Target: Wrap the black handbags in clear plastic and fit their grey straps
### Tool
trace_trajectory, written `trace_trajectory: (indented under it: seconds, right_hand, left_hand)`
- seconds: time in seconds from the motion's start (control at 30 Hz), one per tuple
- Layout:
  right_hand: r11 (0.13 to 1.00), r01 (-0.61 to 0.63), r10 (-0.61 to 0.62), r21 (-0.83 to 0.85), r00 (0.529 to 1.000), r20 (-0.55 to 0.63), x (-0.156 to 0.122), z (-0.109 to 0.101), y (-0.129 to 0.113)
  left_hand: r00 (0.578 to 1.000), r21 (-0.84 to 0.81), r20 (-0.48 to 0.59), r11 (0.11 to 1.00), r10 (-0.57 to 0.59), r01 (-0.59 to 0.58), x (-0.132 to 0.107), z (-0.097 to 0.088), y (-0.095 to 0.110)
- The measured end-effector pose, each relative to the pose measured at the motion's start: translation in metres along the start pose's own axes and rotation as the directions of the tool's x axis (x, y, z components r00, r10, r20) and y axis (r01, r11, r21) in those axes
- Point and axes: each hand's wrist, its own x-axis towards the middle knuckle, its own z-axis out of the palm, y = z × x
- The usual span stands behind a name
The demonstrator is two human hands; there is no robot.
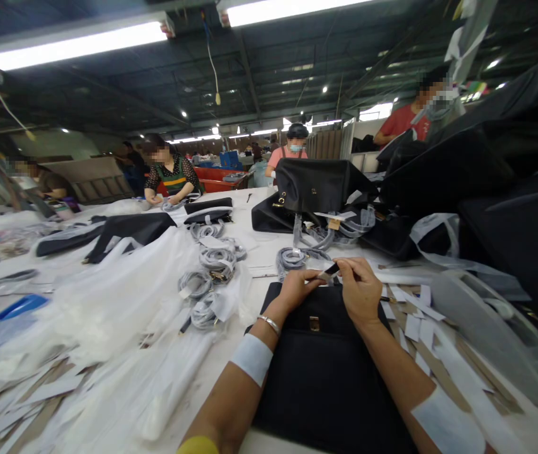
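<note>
left hand [299, 290] and right hand [362, 291] both pinch a black strip [332, 269] over the bag [318, 378], its clasp [315, 323] unreadably small, its right edge crowded by paper scraps [413, 326].

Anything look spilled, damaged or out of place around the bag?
Right of the black bag, white and brown strips lie scattered at odd angles, unlike the coiled grey straps on its left. No damage shows.

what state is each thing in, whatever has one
small strip: held between left hand and right hand
black bag in front: lying flat
gray straps: coiled
white plastic sheets: loosely heaped
paper strips: scattered
bracelet: worn
tube lights: lit
</note>
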Motion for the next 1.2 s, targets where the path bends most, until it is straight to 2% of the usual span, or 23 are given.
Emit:
trace_trajectory:
  seconds: [0.17, 0.3, 0.43, 0.57, 0.63, 0.67, 0.7, 0.73, 0.8, 0.83, 0.87, 0.93, 1.0, 1.03, 1.07, 1.1, 1.13, 1.17, 1.2]
  right_hand:
    - [1.0, -0.01, 0.01, 0.01, 0.999, -0.046, 0.0, -0.001, -0.003]
    - [0.999, -0.031, 0.032, 0.014, 0.997, -0.063, 0.0, -0.001, -0.002]
    - [0.999, -0.015, 0.018, 0.033, 0.997, -0.074, 0.0, 0.001, -0.004]
    - [0.997, -0.002, 0.0, 0.082, 1.0, 0.03, 0.0, -0.002, -0.009]
    - [0.989, -0.041, 0.015, 0.139, 0.983, 0.183, 0.001, -0.007, -0.011]
    - [0.983, -0.077, 0.023, 0.165, 0.951, 0.309, 0.003, -0.011, -0.012]
    - [0.976, -0.126, 0.031, 0.179, 0.889, 0.457, 0.005, -0.014, -0.014]
    - [0.968, -0.183, 0.043, 0.174, 0.796, 0.603, 0.007, -0.017, -0.015]
    - [0.948, -0.297, 0.073, 0.112, 0.548, 0.833, 0.01, -0.023, -0.018]
    - [0.938, -0.34, 0.087, 0.068, 0.421, 0.903, 0.011, -0.025, -0.019]
    - [0.929, -0.37, 0.095, 0.025, 0.302, 0.949, 0.012, -0.026, -0.02]
    - [0.917, -0.395, 0.101, -0.055, 0.095, 0.99, 0.011, -0.028, -0.021]
    - [0.888, -0.436, 0.125, -0.147, -0.08, 0.989, 0.007, -0.028, -0.019]
    - [0.86, -0.469, 0.144, -0.2, -0.153, 0.978, 0.005, -0.027, -0.017]
    - [0.828, -0.502, 0.166, -0.249, -0.205, 0.965, 0.003, -0.026, -0.015]
    - [0.8, -0.528, 0.202, -0.286, -0.212, 0.956, 0.001, -0.025, -0.011]
    - [0.785, -0.54, 0.251, -0.304, -0.172, 0.953, -0.001, -0.023, -0.006]
    - [0.785, -0.539, 0.306, -0.305, -0.09, 0.948, -0.002, -0.021, -0.001]
    - [0.796, -0.529, 0.356, -0.295, 0.014, 0.935, -0.003, -0.018, 0.005]
  left_hand:
    - [0.996, 0.048, 0.011, 0.995, -0.087, 0.086, 0.001, -0.004, -0.02]
    - [0.998, -0.025, 0.059, 0.999, -0.022, 0.024, -0.005, -0.01, -0.01]
    - [0.999, -0.12, 0.019, 0.992, 0.051, -0.048, -0.007, -0.009, 0.002]
    - [1.0, -0.136, 0.022, 0.991, 0.018, -0.015, -0.005, -0.011, -0.004]
    - [0.995, -0.158, 0.097, 0.987, 0.018, -0.003, -0.005, -0.016, -0.009]
    - [0.988, -0.176, 0.149, 0.984, 0.027, 0.0, -0.006, -0.02, -0.01]
    - [0.978, -0.197, 0.206, 0.98, 0.04, 0.001, -0.007, -0.025, -0.011]
    - [0.963, -0.218, 0.262, 0.976, 0.055, 0.004, -0.008, -0.029, -0.012]
    - [0.932, -0.25, 0.354, 0.968, 0.076, 0.015, -0.011, -0.037, -0.012]
    - [0.918, -0.258, 0.387, 0.966, 0.082, 0.023, -0.012, -0.04, -0.012]
    - [0.906, -0.263, 0.414, 0.964, 0.085, 0.029, -0.012, -0.042, -0.012]
    - [0.889, -0.259, 0.449, 0.965, 0.085, 0.039, -0.013, -0.044, -0.012]
    - [0.884, -0.239, 0.462, 0.97, 0.076, 0.042, -0.013, -0.044, -0.012]
    - [0.885, -0.223, 0.46, 0.974, 0.068, 0.041, -0.013, -0.043, -0.013]
    - [0.889, -0.203, 0.453, 0.978, 0.059, 0.039, -0.013, -0.043, -0.013]
    - [0.894, -0.18, 0.445, 0.983, 0.051, 0.034, -0.014, -0.042, -0.013]
    - [0.898, -0.155, 0.438, 0.988, 0.047, 0.024, -0.014, -0.042, -0.013]
    - [0.9, -0.127, 0.434, 0.992, 0.046, 0.01, -0.015, -0.041, -0.013]
    - [0.9, -0.097, 0.433, 0.995, 0.048, -0.007, -0.015, -0.04, -0.013]
